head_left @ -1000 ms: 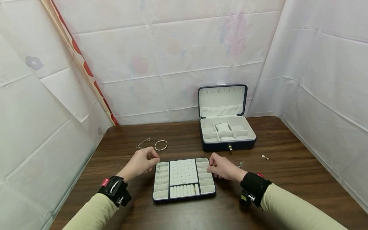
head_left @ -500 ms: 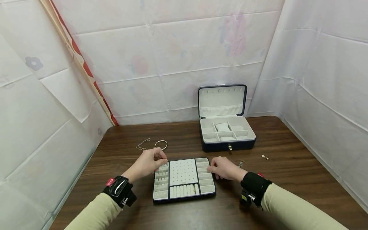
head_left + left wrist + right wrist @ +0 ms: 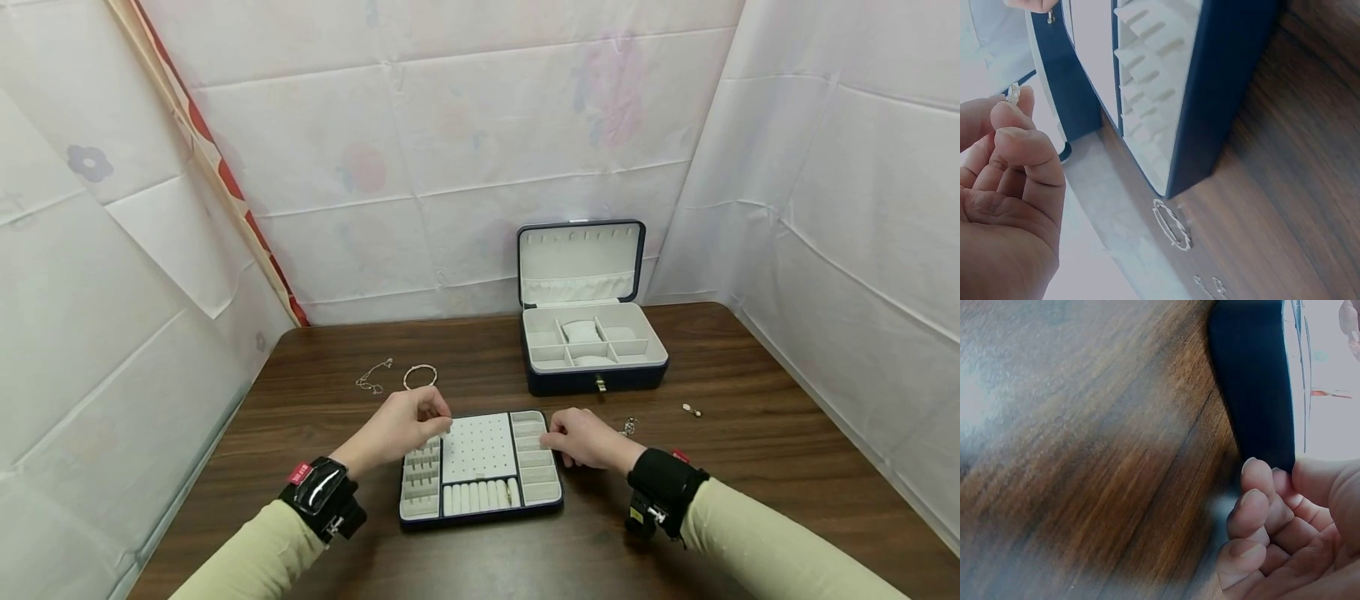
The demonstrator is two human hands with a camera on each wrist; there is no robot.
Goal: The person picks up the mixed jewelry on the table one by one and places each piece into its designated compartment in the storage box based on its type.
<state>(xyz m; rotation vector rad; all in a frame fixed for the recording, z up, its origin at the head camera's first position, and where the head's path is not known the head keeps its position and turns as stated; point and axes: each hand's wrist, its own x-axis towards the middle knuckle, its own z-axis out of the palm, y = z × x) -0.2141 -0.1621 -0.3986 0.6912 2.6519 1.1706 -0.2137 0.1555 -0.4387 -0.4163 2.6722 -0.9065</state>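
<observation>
A navy-edged jewellery tray [image 3: 480,522] lies near the middle of the table, with side compartments, a white panel full of holes and a row of ring rolls. My left hand [image 3: 401,426] hovers over its left part and pinches a small shiny earring [image 3: 1014,94] between thumb and fingertip. At the tray's right edge, my right hand [image 3: 588,439] grips the rim, its thumb on top and curled fingers against the navy side in the right wrist view. A gold ring [image 3: 509,493] sits among the ring rolls.
Behind the tray stands an open navy jewellery box [image 3: 592,381] with pale compartments. A bangle [image 3: 420,368] and a thin chain [image 3: 365,383] lie at the back left of the table. To the right lie a silvery piece [image 3: 629,427] and another earring [image 3: 692,410].
My left hand has moved rightward from the tray's upper left corner toward the white panel, uncovering more of the chain. The right hand keeps its hold on the tray edge.
</observation>
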